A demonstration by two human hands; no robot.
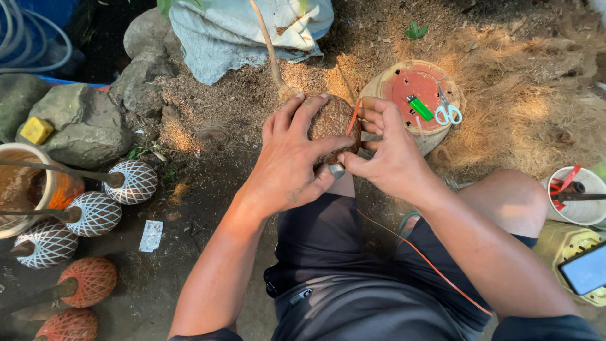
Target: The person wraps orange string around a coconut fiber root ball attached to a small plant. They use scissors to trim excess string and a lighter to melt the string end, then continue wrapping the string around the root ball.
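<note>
A brown fibrous root ball [334, 120] with a thin bare stem [268, 47] rising from it rests between my knees. My left hand [287, 158] wraps over its near side, fingers spread on the fibre. My right hand [388, 148] pinches an orange string [410, 246] against the ball; the string trails down across my dark shorts. A small metallic piece shows under my left thumb.
An upturned round lid [404, 82] holds a green lighter [420, 107] and small scissors [448, 112]. Several net-wrapped balls in white [137, 182] and orange [95, 279] lie at left beside rocks [82, 123]. A white bucket [584, 211] and a phone [586, 268] sit at right.
</note>
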